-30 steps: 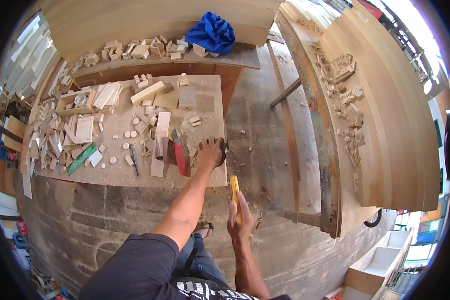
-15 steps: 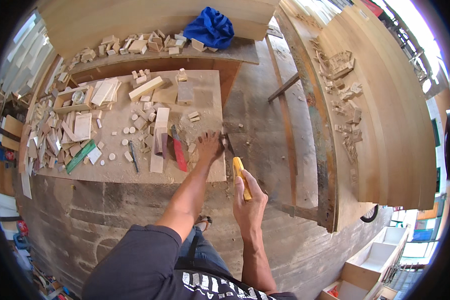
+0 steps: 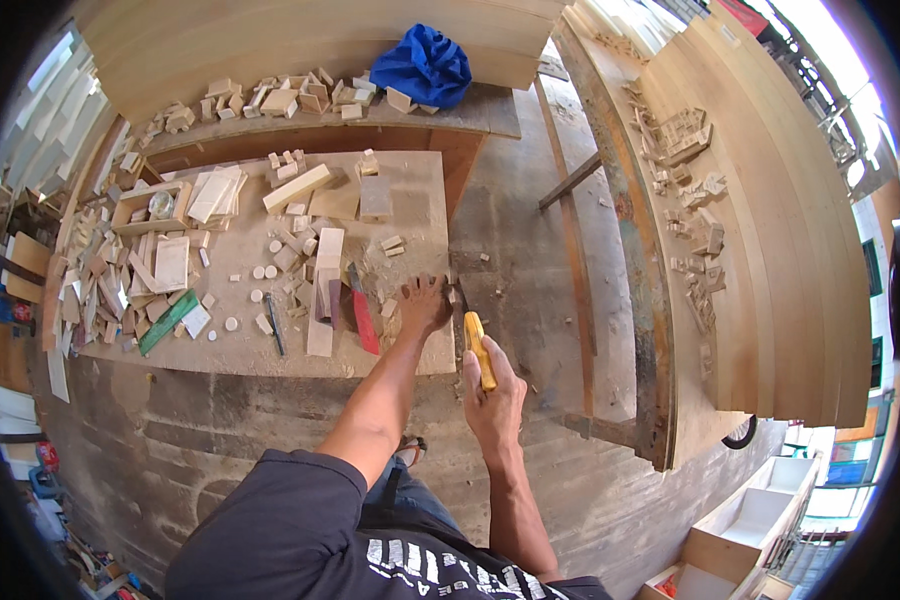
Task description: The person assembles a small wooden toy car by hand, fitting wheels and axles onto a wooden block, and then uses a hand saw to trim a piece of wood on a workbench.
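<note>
My right hand (image 3: 496,390) is closed around the yellow handle of a handsaw (image 3: 478,345). Its dark, narrow blade points away from me, just beyond the right edge of the worktable (image 3: 410,190). Beside the blade, my left hand (image 3: 425,303) presses down at that edge with its fingers spread apart. A small pale piece of wood (image 3: 455,297) shows between this hand and the blade; how much of it lies under the palm is hidden. Left of the hand lie a red strip-shaped tool (image 3: 363,322), a long light board (image 3: 324,290) and a dark, thin tool (image 3: 274,325).
Wood offcuts (image 3: 100,275), a green strip (image 3: 168,322) and a small wooden box (image 3: 152,207) crowd the table's left side. Behind stands a bench (image 3: 470,118) with blocks and blue cloth (image 3: 422,66). A large wood-topped bench (image 3: 760,250) rises on the right.
The saw has moved slightly forward along the table's edge with my right hand. My left hand stays at the edge. The whole view has shifted a little.
</note>
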`<state>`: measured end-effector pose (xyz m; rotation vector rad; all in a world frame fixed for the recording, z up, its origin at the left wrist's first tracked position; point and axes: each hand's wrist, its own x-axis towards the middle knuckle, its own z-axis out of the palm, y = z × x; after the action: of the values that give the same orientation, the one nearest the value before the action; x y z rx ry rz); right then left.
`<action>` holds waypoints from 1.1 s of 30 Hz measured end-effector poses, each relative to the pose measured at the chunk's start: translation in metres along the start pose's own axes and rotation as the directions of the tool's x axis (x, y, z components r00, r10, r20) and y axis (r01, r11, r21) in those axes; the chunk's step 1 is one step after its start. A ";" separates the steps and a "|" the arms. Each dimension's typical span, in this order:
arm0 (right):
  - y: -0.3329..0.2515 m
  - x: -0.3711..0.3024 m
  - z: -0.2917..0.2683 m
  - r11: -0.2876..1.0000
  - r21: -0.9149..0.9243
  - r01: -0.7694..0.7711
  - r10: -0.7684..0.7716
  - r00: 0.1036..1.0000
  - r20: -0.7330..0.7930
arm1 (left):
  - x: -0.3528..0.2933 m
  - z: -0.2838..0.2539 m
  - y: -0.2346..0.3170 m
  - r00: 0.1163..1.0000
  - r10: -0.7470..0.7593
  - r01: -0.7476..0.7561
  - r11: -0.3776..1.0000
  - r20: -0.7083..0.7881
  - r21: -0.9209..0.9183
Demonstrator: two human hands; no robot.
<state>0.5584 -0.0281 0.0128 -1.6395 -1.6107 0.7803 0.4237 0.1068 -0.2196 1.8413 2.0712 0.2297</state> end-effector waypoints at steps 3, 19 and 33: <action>-0.005 -0.001 -0.005 0.999 0.012 0.036 -0.035 0.999 -0.015 | 0.001 0.020 -0.008 0.990 0.041 -0.031 0.997 -0.138 0.072; -0.020 0.070 0.004 1.000 0.003 -0.022 0.022 0.997 0.079 | 0.001 0.018 -0.010 0.990 -0.007 0.007 1.000 -0.142 0.002; -0.014 0.085 0.001 1.000 -0.022 0.013 -0.011 0.997 0.081 | -0.003 0.001 0.002 0.984 0.068 -0.070 0.997 -0.167 -0.010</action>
<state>0.5533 0.0569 0.0278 -1.6315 -1.6898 0.8343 0.4265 0.1039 -0.2189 1.9463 2.1087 0.4311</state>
